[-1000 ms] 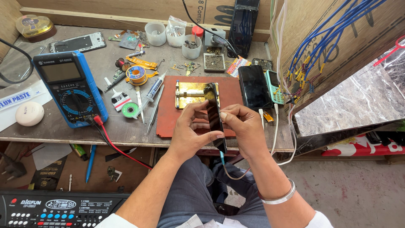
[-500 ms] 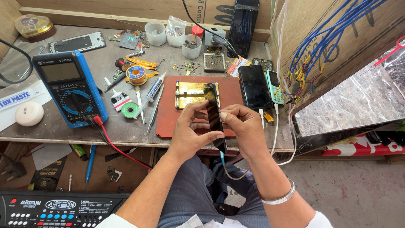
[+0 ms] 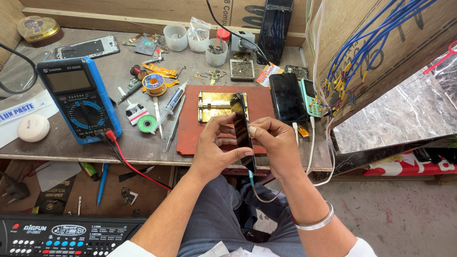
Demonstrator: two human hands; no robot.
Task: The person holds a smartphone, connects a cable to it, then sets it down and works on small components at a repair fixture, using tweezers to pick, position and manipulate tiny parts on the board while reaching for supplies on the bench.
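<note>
Both hands hold a black smartphone (image 3: 243, 131) edge-on, above the front edge of the workbench. My left hand (image 3: 216, 147) grips its left side, thumb across the lower part. My right hand (image 3: 276, 143) pinches its right side with fingertips near the upper half. A thin cable (image 3: 259, 195) hangs from the phone's bottom end over my lap. Behind the phone lies a red-brown work mat (image 3: 190, 128) with a brass clamp fixture (image 3: 216, 102) on it.
A blue multimeter (image 3: 81, 100) with red and black leads lies at left. Tweezers, solder spools and small tools are scattered mid-bench. Two more phones (image 3: 288, 97) lie right of the mat. Plastic cups (image 3: 176, 38) stand at the back. A keyboard (image 3: 62, 235) sits below left.
</note>
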